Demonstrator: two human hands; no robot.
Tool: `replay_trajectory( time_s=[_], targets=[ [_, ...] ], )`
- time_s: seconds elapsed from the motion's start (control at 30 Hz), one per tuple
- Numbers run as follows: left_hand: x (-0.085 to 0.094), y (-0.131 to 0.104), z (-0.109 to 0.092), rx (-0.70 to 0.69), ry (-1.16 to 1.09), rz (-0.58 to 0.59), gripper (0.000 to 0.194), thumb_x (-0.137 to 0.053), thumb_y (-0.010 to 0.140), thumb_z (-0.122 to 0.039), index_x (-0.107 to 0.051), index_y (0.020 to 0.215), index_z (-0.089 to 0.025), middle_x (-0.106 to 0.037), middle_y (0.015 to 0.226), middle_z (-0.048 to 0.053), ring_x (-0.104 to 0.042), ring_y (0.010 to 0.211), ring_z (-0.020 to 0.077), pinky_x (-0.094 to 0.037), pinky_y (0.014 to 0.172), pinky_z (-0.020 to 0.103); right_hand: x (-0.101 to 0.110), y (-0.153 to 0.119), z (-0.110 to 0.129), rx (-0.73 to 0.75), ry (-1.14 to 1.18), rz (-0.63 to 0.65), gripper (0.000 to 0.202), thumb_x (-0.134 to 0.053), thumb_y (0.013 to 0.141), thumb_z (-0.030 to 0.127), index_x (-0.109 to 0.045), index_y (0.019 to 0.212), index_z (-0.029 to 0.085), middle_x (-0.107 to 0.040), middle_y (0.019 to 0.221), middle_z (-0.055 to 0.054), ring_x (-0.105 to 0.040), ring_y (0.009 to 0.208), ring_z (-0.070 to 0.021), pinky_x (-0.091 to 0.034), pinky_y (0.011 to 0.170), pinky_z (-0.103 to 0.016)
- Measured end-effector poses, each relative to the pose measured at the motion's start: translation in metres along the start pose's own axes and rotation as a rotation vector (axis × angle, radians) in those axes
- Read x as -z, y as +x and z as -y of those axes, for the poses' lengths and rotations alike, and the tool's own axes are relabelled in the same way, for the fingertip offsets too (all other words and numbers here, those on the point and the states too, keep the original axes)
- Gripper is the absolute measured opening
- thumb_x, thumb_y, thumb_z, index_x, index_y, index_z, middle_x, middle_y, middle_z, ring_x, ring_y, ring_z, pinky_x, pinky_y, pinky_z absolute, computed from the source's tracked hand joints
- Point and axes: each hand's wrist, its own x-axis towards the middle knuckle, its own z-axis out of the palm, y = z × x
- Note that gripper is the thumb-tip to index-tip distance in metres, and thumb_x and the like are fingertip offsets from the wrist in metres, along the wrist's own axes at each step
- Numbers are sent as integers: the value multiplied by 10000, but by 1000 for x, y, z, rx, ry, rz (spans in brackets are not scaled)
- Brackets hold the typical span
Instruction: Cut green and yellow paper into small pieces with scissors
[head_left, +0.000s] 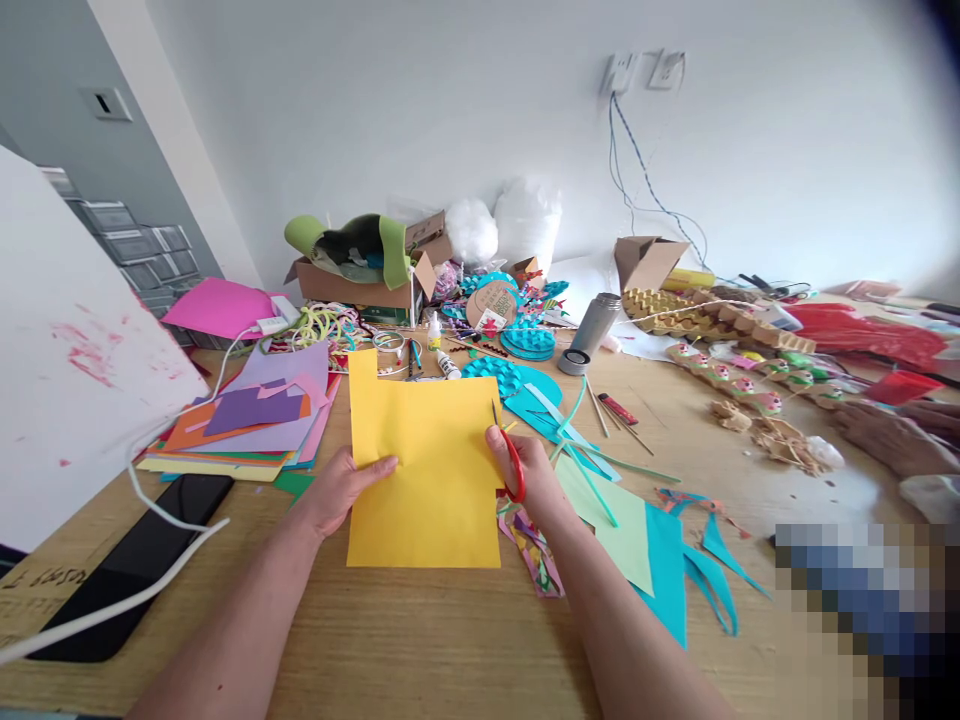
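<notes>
A yellow sheet of paper (427,480) with a strip cut away along its top edge is held up before me. My left hand (345,490) grips its left side, thumb on the front and fingers hidden behind. At the right edge, my right hand (529,470) has red-handled scissors (516,470) in its grasp, their blades pointing up. That hand's thumb also lies against the paper's right edge. Just below it are patterned paper scraps (536,560). Pale green paper (615,520) and blue paper (667,570) lie to the right of my right hand.
Coloured papers (262,400) are stacked at left, near a black phone (142,560) and a white cable (142,490). A grey thermos (592,330), a glue bottle (434,332) and a box (360,285) stand behind. Another person's hand (877,440) rests at far right.
</notes>
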Motion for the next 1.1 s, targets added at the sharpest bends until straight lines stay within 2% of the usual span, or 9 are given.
replay_trajectory(
  time_s=[0.2,0.43,0.73,0.9,1.1],
  targets=[
    [1,0,0,18,5,4,523,-784,685,-348,-671,1146,-128,-717,1116,147,-676,1009,320,-531,878,420,3,2,-3,26,-39,4,512,-549,774,643,-503,553,184,-541,480,-17,-505,409,-139,-369,376,-240],
    [1,0,2,25,-3,19,497,-781,688,-343,-685,1126,-128,-723,1100,149,-685,981,322,-535,862,424,6,2,-1,100,-148,-23,539,-519,796,642,-395,514,200,-408,428,24,-356,402,-96,-221,397,-236],
    [1,-1,1,38,27,33,537,-788,671,-357,-678,1146,-133,-719,1108,153,-673,1015,336,-521,897,455,6,2,-1,98,-142,-41,546,-519,775,670,-425,525,194,-435,459,10,-365,421,-105,-232,413,-242],
    [1,-1,1,45,26,37,519,-784,681,-345,-676,1149,-146,-723,1107,133,-681,997,310,-522,894,432,4,3,-5,48,-95,-33,537,-500,788,672,-456,550,192,-492,464,-9,-433,418,-125,-279,400,-241],
    [2,-2,0,58,24,68,470,-776,696,-337,-695,1123,-157,-732,1083,129,-696,950,302,-538,849,409,6,4,-6,71,-64,-38,554,-509,779,688,-394,535,204,-450,457,3,-416,418,-119,-274,399,-240]
  ],
)
